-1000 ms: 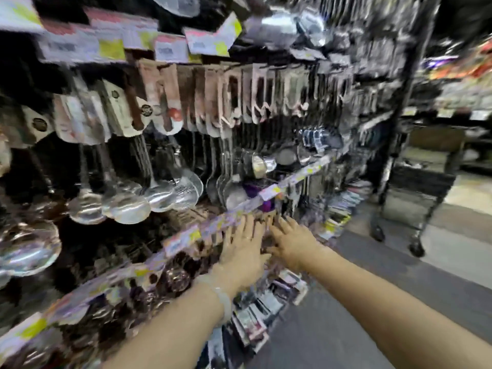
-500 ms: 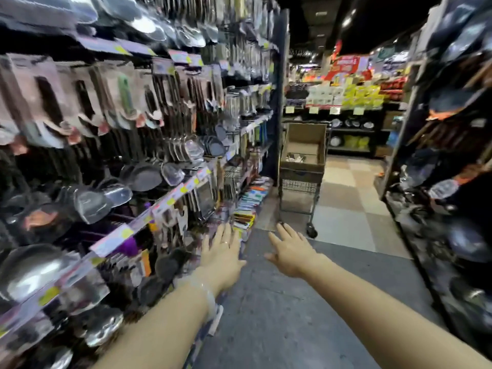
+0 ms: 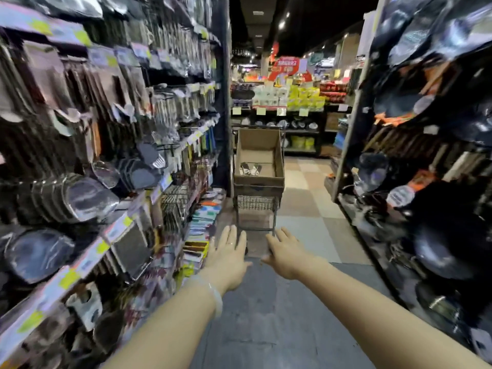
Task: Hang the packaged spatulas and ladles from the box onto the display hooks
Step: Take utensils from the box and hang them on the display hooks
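Since 1.0 s ago, both hands left the display hooks (image 3: 165, 147); view now faces down the aisle. Left hand (image 3: 229, 258) and right hand (image 3: 286, 255): fingers straight, holding nothing. Box (image 3: 258, 158) sits on cart (image 3: 256, 206) ahead, packaged utensils (image 3: 249, 169) inside.

We see open aisle floor (image 3: 266, 315) running up to the cart (image 3: 257, 206), whose cardboard box (image 3: 259, 155) looks open-topped, though blurred; utensil racks (image 3: 106, 155) crowd its left, pan shelves (image 3: 426, 182) its right.
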`<state>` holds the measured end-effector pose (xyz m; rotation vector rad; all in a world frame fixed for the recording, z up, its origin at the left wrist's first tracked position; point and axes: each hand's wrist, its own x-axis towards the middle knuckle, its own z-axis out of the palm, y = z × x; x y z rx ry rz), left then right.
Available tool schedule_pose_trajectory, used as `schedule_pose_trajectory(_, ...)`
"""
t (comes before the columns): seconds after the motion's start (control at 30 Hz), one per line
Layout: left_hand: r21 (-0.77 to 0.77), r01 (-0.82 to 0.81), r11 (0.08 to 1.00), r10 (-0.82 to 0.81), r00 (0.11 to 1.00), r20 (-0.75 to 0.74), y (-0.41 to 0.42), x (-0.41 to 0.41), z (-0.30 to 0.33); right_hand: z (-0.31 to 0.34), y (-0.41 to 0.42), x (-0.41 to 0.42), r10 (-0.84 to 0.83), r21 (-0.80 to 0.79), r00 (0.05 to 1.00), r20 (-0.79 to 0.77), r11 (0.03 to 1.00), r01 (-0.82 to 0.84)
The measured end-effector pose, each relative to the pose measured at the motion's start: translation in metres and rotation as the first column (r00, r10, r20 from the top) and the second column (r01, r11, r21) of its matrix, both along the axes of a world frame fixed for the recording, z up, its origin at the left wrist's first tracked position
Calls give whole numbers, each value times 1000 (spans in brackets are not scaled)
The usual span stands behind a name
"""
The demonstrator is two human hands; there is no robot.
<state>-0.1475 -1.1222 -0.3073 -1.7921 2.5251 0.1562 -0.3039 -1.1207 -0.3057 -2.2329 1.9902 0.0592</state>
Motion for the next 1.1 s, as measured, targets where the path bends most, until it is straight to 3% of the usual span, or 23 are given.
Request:
schedule_pose_trajectory(0.13,74,-43,996,47,997,-65,-94,-6,-3,-7,-70,-18,-37,-11,999,31,999,37)
schedule_pose_trajectory(0.33,115,52,992,-53,999,7,-208,-49,-32,-33,-186,-58,-144,92,989,41,986,140)
schedule_pose_trajectory(0.6,153,46,987,-52,998,38,-396,-99,-34,-39,-395,-101,-89,106,994,70,991,81)
schedule_pose_trajectory(0.73,131,-16,991,19,1000,-20,-489,-106,-22,-16,-498,-120,-89,59,987,132,995,82)
schedule_pose_trajectory(0.9,178,-46,983,38,998,51,-592,-108,-50,-34,-607,-122,-64,139,989,133,989,45)
schedule_pose_trajectory(1.1,163,-15,986,19,999,-27,-748,-119,-71,-54,-745,-123,-95,181,986,137,981,70)
